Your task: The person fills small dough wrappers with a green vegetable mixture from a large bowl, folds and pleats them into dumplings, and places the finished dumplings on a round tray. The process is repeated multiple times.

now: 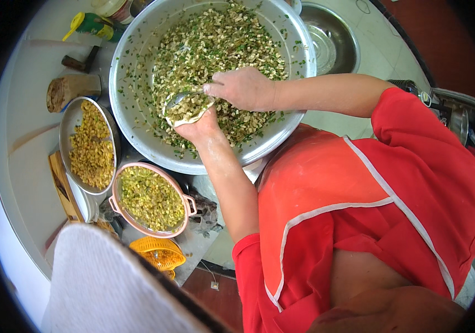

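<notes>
My left hand (199,130) cups a round, pale dough wrapper (187,120) over the left half of a large metal basin (127,120). A mound of chopped filling (191,107) lies on the wrapper. With flour-dusted fingers, my right hand (243,89) grips a metal spoon (175,100), whose bowl rests against the filling in the wrapper. Diced pale pieces and chopped greens make up the loose filling mix (225,45) in the basin below. My fingers partly hide the spoon's handle.
Left of the basin stand a metal pan (63,141) of yellow chopped food and a pink handled basket (115,191) of yellow-green pieces. An orange plastic basket (170,245) sits nearer. An empty steel bowl (345,45) lies beyond the basin. A pale cap brim (108,283) blocks the lower left.
</notes>
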### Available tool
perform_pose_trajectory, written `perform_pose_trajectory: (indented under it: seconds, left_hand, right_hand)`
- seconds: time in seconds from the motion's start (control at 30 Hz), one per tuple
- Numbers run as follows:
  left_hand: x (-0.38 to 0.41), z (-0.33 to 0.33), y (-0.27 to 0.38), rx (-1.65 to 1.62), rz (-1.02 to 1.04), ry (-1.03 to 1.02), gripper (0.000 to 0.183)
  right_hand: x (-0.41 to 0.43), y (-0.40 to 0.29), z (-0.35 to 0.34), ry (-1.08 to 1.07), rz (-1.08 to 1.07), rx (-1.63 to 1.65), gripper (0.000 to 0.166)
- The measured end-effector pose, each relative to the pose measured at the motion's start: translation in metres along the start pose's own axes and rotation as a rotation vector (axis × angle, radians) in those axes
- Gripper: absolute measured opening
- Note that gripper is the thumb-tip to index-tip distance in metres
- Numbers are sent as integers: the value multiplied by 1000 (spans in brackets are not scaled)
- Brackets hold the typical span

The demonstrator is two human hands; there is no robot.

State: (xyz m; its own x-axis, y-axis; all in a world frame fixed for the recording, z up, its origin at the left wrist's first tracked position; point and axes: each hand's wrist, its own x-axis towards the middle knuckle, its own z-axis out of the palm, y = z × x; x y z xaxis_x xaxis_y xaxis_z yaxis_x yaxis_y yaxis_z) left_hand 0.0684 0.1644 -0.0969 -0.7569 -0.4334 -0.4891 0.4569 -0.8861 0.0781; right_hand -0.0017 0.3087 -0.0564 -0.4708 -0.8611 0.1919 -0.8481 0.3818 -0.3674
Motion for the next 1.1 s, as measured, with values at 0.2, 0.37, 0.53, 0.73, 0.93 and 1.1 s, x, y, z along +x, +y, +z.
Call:
perform_pose_trajectory:
  seconds: [0.2,0.37,0.53,0.73,0.93,1.1]
  left_hand:
    - [-1,2,-4,-73,8,-33,39]
    - [0,-8,-3,17,21,19,44]
    - [-2,-8,-3,23,64,40,44]
    - [-4,-6,1,-37,31,-20,40]
    - [-12,7,0,418,261,150,37]
    - [-9,6,32,258,109,117,38]
  right_hand:
    - [8,23,-13,15,123,461,14]
    - [4,23,-27,-671,648,1265,14]
    - [9,23,-23,-706,608,1206,15]
    - [17,25,-29,-734,597,1195,15]
    - [19,43,-26,-752,462,875,18]
    - [-5,62,3,-699,133,-26,31]
